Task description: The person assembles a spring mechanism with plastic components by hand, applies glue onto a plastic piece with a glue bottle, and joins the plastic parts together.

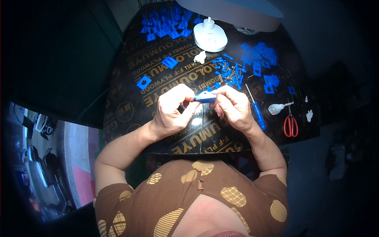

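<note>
Both hands meet over the middle of a dark plywood board. My left hand and my right hand pinch the two ends of a small blue plastic part held between them just above the board. The fingers of both hands are curled around it. A blue-handled screwdriver lies on the board just right of my right hand.
Loose blue plastic parts and small metal screws lie beyond the hands; more blue parts are piled at the far left and far right. A white lamp base, red scissors and a small white glue bottle are there too.
</note>
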### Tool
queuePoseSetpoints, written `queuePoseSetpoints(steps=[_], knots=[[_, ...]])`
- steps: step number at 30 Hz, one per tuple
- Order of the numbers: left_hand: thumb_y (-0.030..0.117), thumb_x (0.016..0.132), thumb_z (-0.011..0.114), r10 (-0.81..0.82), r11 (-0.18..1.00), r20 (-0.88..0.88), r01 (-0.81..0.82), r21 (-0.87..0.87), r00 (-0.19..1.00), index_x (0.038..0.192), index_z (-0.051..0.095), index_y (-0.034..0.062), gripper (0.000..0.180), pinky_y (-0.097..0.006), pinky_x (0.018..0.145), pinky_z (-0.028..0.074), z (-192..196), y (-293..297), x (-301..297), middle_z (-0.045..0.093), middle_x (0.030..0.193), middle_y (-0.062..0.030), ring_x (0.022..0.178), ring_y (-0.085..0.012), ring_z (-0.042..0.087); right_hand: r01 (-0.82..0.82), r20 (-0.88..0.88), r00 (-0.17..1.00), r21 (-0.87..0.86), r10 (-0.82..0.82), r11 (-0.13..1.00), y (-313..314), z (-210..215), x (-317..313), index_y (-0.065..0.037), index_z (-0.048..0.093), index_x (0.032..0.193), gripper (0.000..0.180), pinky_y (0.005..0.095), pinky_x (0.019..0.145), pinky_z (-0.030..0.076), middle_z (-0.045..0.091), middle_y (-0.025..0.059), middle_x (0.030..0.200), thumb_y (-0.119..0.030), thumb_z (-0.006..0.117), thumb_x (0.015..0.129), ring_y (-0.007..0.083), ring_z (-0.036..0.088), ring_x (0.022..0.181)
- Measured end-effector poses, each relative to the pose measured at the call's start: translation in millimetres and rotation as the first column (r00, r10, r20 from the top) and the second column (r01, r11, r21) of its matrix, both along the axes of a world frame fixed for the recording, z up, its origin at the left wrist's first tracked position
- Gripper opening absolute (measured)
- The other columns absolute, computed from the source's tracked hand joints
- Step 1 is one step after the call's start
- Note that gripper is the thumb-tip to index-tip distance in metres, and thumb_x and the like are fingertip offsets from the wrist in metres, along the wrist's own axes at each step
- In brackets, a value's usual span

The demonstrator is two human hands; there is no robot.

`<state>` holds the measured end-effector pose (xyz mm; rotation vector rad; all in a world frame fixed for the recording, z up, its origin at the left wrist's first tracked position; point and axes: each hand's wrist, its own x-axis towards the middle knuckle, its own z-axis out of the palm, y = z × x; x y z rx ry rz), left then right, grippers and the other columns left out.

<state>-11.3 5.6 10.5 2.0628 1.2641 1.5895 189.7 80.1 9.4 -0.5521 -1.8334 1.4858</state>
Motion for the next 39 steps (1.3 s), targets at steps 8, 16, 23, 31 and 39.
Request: queuePoseSetpoints(steps=[8,16,23,31,39], knots=[[-0.005,0.079,0.072,0.005,1.0,-0.025,-0.005,0.003,1.0,0.084,0.06,-0.0012,0.013,-0.025,0.053,0.049,-1.1,-0.5,-0.1,0.06,0.077,-0.0096,0.061,-0.0146,0.059,-0.02,-0.001,1.0,-0.066,0.019,0.998,2.4,-2.0,0.7,0.003,0.06,0.104,0.016,0.0209,0.054,0.045,0.061,0.0044,0.072,-0.009,0.05,0.1,0.0056,0.053,0.058],[-0.006,0.079,0.071,0.006,1.0,-0.019,-0.006,0.012,1.0,0.083,0.061,-0.0015,0.012,-0.025,0.053,0.049,-4.0,0.6,0.5,0.06,0.077,-0.0096,0.061,-0.0146,0.06,-0.015,-0.045,0.999,-0.125,0.01,0.992,2.9,-0.2,-2.2,0.004,0.061,0.097,0.015,0.0225,0.055,0.046,0.06,0.0048,0.069,-0.01,0.054,0.098,0.0073,0.054,0.057],[-0.006,0.079,0.071,0.004,1.0,-0.007,-0.004,-0.001,1.0,0.083,0.061,-0.0017,0.012,-0.026,0.053,0.049,-4.7,0.2,0.9,0.059,0.077,-0.0095,0.061,-0.015,0.06,-0.055,-0.08,0.996,-0.178,0.041,0.982,4.6,0.0,-1.5,0.002,0.06,0.092,0.014,0.023,0.054,0.047,0.061,0.0061,0.071,-0.01,0.055,0.098,0.008,0.055,0.059],[0.001,0.084,0.071,0.013,0.928,0.206,0.065,-0.367,0.979,0.085,0.062,0.0003,0.008,-0.022,0.056,0.047,-0.7,-3.7,-3.2,0.062,0.076,-0.0045,0.063,-0.0084,0.058,-0.044,-0.051,0.998,-0.27,0.031,0.962,7.9,-4.6,-1.0,0.003,0.059,0.096,0.019,0.0245,0.053,0.049,0.063,0.0103,0.076,-0.014,0.052,0.101,0.0098,0.056,0.059],[0.005,0.09,0.066,-0.047,0.735,0.756,0.535,-0.417,0.653,0.088,0.063,-0.0006,0.007,-0.023,0.061,0.048,-2.5,3.2,-8.5,0.064,0.076,-0.006,0.065,-0.0096,0.059,-0.125,-0.139,0.987,-0.298,0.086,0.946,7.2,-3.2,1.7,0.006,0.058,0.105,0.028,0.0253,0.054,0.049,0.063,0.0117,0.082,-0.018,0.044,0.105,0.0112,0.057,0.06]])
